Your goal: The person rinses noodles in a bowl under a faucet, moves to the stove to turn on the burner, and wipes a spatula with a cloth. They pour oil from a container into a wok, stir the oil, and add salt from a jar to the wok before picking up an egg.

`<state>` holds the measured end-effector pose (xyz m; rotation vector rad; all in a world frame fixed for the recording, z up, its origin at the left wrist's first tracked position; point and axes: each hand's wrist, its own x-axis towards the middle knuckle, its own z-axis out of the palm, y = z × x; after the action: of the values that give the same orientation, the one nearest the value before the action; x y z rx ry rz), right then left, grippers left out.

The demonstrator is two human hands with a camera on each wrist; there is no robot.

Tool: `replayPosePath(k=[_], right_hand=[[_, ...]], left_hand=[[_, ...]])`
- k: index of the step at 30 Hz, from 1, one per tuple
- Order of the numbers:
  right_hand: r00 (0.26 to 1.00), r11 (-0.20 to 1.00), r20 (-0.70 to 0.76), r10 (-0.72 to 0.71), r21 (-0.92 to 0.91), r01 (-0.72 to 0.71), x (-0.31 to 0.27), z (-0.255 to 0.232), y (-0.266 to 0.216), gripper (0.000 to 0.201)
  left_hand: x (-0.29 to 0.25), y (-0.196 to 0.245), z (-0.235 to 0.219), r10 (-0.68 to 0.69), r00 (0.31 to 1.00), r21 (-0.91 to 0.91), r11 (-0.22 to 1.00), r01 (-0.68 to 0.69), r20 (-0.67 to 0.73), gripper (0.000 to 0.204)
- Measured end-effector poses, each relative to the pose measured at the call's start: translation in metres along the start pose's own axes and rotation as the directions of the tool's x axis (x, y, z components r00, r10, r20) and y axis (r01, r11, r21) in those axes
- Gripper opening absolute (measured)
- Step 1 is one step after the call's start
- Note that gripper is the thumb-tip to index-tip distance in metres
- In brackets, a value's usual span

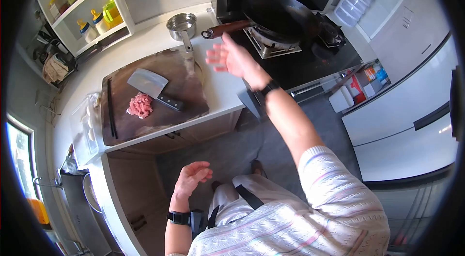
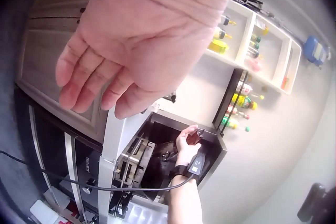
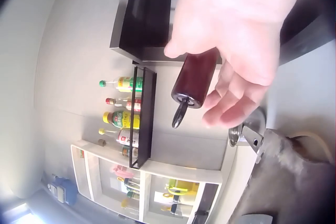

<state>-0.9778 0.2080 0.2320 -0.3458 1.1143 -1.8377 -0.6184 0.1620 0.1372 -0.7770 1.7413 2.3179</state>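
My right hand (image 1: 227, 57) is stretched out over the white counter with fingers spread, just short of the wok's brown handle (image 1: 227, 28); it holds nothing. In the right wrist view that hand (image 3: 236, 50) hovers open over the handle (image 3: 194, 79). The black wok (image 1: 281, 16) sits on the gas stove (image 1: 271, 47). My left hand (image 1: 193, 176) hangs low beside my body in front of the cabinet, fingers relaxed and empty, as the left wrist view (image 2: 126, 61) also shows.
A dark cutting board (image 1: 155, 96) carries a cleaver (image 1: 152, 86), chopped pink meat (image 1: 140, 105) and black chopsticks (image 1: 111, 108). A small steel pot (image 1: 182, 25) stands behind it. Shelves with bottles (image 1: 92, 13) sit at the back left; a white fridge (image 1: 411, 125) stands at the right.
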Motion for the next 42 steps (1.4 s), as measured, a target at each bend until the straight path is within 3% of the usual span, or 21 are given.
replayPosePath(k=[2, 6, 7, 9, 12, 13, 14, 16, 18, 19, 20, 22, 28, 30, 32, 37, 41, 42], right_hand=[[0.993, 0.985, 0.046, 0.11, -0.141, -0.102, -0.038, -0.023, 0.022, 0.036], [0.973, 0.909, -0.188, 0.13, -0.368, -0.193, -0.125, -0.083, 0.05, 0.024], [0.956, 0.91, -0.258, 0.137, -0.348, -0.225, -0.142, -0.102, 0.051, 0.023], [0.915, 0.904, -0.383, 0.123, -0.339, -0.263, -0.169, -0.144, 0.052, 0.024], [0.866, 0.901, -0.492, 0.089, -0.33, -0.28, -0.192, -0.205, 0.049, 0.023], [0.871, 0.902, -0.482, 0.094, -0.329, -0.28, -0.197, -0.225, 0.051, 0.023], [0.852, 0.884, -0.51, 0.114, -0.34, -0.322, -0.199, -0.245, 0.053, 0.023], [0.833, 0.872, -0.534, 0.143, -0.331, -0.362, -0.199, -0.277, 0.053, 0.022], [0.801, 0.865, -0.575, 0.169, -0.304, -0.4, -0.203, -0.303, 0.055, 0.023], [0.795, 0.864, -0.579, 0.181, -0.293, -0.41, -0.204, -0.314, 0.054, 0.023], [0.799, 0.871, -0.571, 0.19, -0.278, -0.405, -0.203, -0.325, 0.054, 0.025], [0.806, 0.874, -0.552, 0.213, -0.26, -0.409, -0.198, -0.338, 0.053, 0.026], [0.851, 0.91, -0.467, 0.239, -0.198, -0.364, -0.171, -0.362, 0.063, 0.041], [0.892, 0.96, -0.401, 0.208, -0.092, -0.265, -0.168, -0.368, 0.07, 0.044], [0.899, 0.955, -0.368, 0.237, -0.081, -0.284, -0.165, -0.375, 0.072, 0.047], [0.924, 0.947, -0.219, 0.312, 0.156, -0.282, -0.16, -0.375, 0.076, 0.049], [0.935, 0.969, -0.255, 0.246, 0.096, -0.229, -0.155, -0.38, 0.085, 0.046], [0.925, 0.975, -0.326, 0.196, -0.033, -0.218, -0.154, -0.38, 0.085, 0.044]], left_hand=[[0.016, 0.003, 0.003, -0.005, 1.0, 0.033, 0.999, 0.004, 0.009, 0.027], [0.067, 0.017, 0.024, 0.124, 0.992, 0.146, 0.982, -0.122, -0.006, 0.022], [0.082, 0.021, 0.032, 0.253, 0.967, 0.283, 0.93, -0.233, -0.035, 0.019], [0.113, 0.031, 0.052, 0.519, 0.85, 0.548, 0.737, -0.394, -0.086, 0.015], [0.164, 0.052, 0.081, 0.809, 0.579, 0.792, 0.416, -0.447, -0.098, 0.01], [0.18, 0.057, 0.088, 0.833, 0.543, 0.818, 0.383, -0.429, -0.105, 0.012], [0.193, 0.062, 0.095, 0.814, 0.563, 0.839, 0.401, -0.368, -0.142, 0.011], [0.228, 0.063, 0.1, 0.886, 0.449, 0.94, 0.241, -0.239, -0.113, 0.011], [0.253, 0.064, 0.108, 0.902, 0.379, 0.957, 0.265, -0.115, -0.204, 0.009], [0.26, 0.065, 0.114, 0.877, 0.373, 0.945, 0.326, 0.0, -0.303, 0.009], [0.263, 0.065, 0.114, 0.871, 0.384, 0.947, 0.318, 0.036, -0.307, 0.009], [0.264, 0.062, 0.112, 0.894, 0.359, 0.961, 0.274, 0.038, -0.269, 0.009], [0.263, 0.064, 0.116, 0.887, 0.381, 0.965, 0.238, 0.109, -0.261, 0.008], [0.264, 0.064, 0.118, 0.861, 0.404, 0.951, 0.287, 0.116, -0.309, 0.008], [0.265, 0.064, 0.117, 0.861, 0.405, 0.952, 0.285, 0.113, -0.306, 0.009], [0.263, 0.068, 0.124, 0.851, 0.42, 0.949, 0.274, 0.158, -0.316, 0.009], [0.263, 0.07, 0.128, 0.853, 0.417, 0.949, 0.268, 0.168, -0.314, 0.009], [0.264, 0.07, 0.127, 0.851, 0.414, 0.946, 0.276, 0.172, -0.324, 0.009]])
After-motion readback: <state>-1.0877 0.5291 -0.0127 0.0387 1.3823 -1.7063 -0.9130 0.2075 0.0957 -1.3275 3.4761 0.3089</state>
